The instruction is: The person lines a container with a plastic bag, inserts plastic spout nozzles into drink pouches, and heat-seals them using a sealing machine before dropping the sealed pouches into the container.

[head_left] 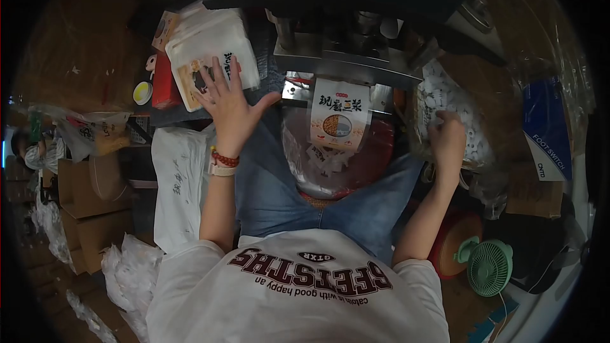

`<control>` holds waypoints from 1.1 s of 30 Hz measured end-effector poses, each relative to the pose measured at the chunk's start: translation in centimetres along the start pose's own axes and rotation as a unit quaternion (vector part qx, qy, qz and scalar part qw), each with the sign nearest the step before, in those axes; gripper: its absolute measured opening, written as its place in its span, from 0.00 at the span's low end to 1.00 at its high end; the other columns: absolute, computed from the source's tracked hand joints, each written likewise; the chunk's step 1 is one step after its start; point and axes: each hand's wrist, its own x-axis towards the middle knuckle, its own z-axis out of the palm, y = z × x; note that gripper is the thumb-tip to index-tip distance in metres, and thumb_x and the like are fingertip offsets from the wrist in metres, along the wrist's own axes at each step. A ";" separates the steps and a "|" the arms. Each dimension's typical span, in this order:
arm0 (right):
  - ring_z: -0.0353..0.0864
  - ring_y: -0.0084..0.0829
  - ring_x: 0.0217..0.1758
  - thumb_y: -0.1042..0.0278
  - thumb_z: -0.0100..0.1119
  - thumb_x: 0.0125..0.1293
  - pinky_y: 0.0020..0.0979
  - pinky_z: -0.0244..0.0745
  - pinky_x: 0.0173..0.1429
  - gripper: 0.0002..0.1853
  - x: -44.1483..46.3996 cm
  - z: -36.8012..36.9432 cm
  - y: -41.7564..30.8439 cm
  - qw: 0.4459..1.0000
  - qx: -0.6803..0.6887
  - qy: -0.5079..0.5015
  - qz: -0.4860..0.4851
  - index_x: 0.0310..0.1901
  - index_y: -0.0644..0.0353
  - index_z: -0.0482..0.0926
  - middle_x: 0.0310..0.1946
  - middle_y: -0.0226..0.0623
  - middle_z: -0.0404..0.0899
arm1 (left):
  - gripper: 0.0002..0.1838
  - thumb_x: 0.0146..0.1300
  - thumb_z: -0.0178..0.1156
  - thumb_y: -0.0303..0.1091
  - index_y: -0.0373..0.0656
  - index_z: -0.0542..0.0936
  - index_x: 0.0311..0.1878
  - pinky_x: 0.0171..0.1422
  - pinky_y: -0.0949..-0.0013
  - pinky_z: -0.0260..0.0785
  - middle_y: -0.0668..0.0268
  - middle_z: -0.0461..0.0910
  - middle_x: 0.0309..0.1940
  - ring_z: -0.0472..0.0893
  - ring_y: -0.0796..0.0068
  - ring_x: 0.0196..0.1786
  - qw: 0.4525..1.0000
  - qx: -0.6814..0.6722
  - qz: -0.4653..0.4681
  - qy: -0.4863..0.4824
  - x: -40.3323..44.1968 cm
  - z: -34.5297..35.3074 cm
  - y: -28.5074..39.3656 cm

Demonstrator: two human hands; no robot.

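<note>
My left hand [223, 108] is spread wide, palm down and gripping nothing, its fingers over the near end of a stack of white printed bags [213, 33]; whether the fingertips touch the top bag, I cannot tell. My right hand [448, 136] reaches into a heap of small white pieces [473, 136], fingers curled downward; whether they pinch a piece is hidden.

Between my hands, one printed bag [340, 114] with dark lettering and a round picture of beans hangs at the front of a metal machine [346, 65]. Below it, between my knees, a round red container [378, 159] lined with clear plastic holds loose printed material.

The step in hand appears to be gathering: one hand at the bags, the other at the small pieces. As I judge it, the next move calls for the left fingers to separate a single bag from the stack, and the right to take one piece cleanly.

Farther out, a red box [165, 82] sits beside the stack; on my right are a blue foot switch box [546, 130] and a green fan [489, 268].
</note>
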 end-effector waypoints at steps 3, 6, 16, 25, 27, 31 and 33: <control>0.79 0.53 0.40 0.78 0.58 0.53 0.45 0.73 0.45 0.14 0.4 0.8 0.5 0.998 0.036 0.047 -0.003 0.44 0.67 0.79 0.40 0.51 0.77 | 0.40 0.51 0.69 0.46 0.46 0.66 0.67 0.72 0.53 0.54 0.59 0.64 0.68 0.60 0.60 0.72 0.986 0.044 0.142 -0.073 -2.8 -0.4 -4.1; 0.79 0.52 0.40 0.79 0.57 0.52 0.44 0.74 0.46 0.17 0.7 0.5 0.5 0.998 0.014 0.021 -0.057 0.46 0.66 0.78 0.40 0.52 0.77 | 0.28 0.50 0.65 0.29 0.46 0.75 0.59 0.60 0.61 0.68 0.60 0.77 0.55 0.76 0.60 0.58 0.989 -0.075 0.100 -0.075 -4.7 -1.5 -4.8; 0.81 0.28 0.44 0.83 0.64 0.54 0.31 0.74 0.54 0.12 -5.7 -2.2 -9.6 0.784 0.596 -0.029 -0.168 0.42 0.64 0.81 0.42 0.37 0.81 | 0.21 0.45 0.53 0.16 0.40 0.83 0.44 0.50 0.67 0.75 0.62 0.84 0.42 0.83 0.61 0.49 0.931 -0.353 0.095 -0.006 -5.3 -5.3 2.5; 0.83 0.35 0.47 0.78 0.68 0.51 0.38 0.71 0.60 0.15 -5.3 -2.0 -10.8 0.810 0.461 -0.101 -0.347 0.44 0.64 0.81 0.41 0.40 0.83 | 0.17 0.46 0.57 0.17 0.38 0.84 0.42 0.47 0.69 0.76 0.60 0.85 0.37 0.85 0.67 0.40 0.878 -0.428 0.199 -0.081 -4.7 -5.0 4.8; 0.81 0.33 0.48 0.76 0.67 0.54 0.32 0.70 0.59 0.19 -5.4 -0.8 -10.8 0.845 0.496 -0.150 -0.132 0.49 0.64 0.79 0.44 0.40 0.82 | 0.09 0.59 0.61 0.25 0.35 0.84 0.41 0.41 0.75 0.74 0.61 0.85 0.34 0.82 0.79 0.33 0.803 -0.535 0.009 -0.261 -5.6 -2.0 4.9; 0.81 0.38 0.47 0.73 0.66 0.56 0.34 0.75 0.47 0.19 -3.1 -1.4 -7.9 0.937 0.312 0.101 -0.124 0.51 0.61 0.77 0.42 0.43 0.81 | 0.14 0.64 0.62 0.35 0.30 0.83 0.41 0.38 0.78 0.73 0.64 0.85 0.33 0.81 0.82 0.33 0.681 -0.637 -0.177 -0.313 -4.5 0.9 7.0; 0.81 0.40 0.46 0.72 0.65 0.57 0.37 0.76 0.45 0.17 -2.0 -1.7 -5.2 0.951 0.256 0.132 -0.113 0.50 0.61 0.78 0.42 0.44 0.81 | 0.14 0.64 0.63 0.34 0.30 0.82 0.42 0.39 0.76 0.74 0.62 0.84 0.35 0.82 0.80 0.34 0.629 -0.672 -0.220 -0.323 -2.9 0.9 7.7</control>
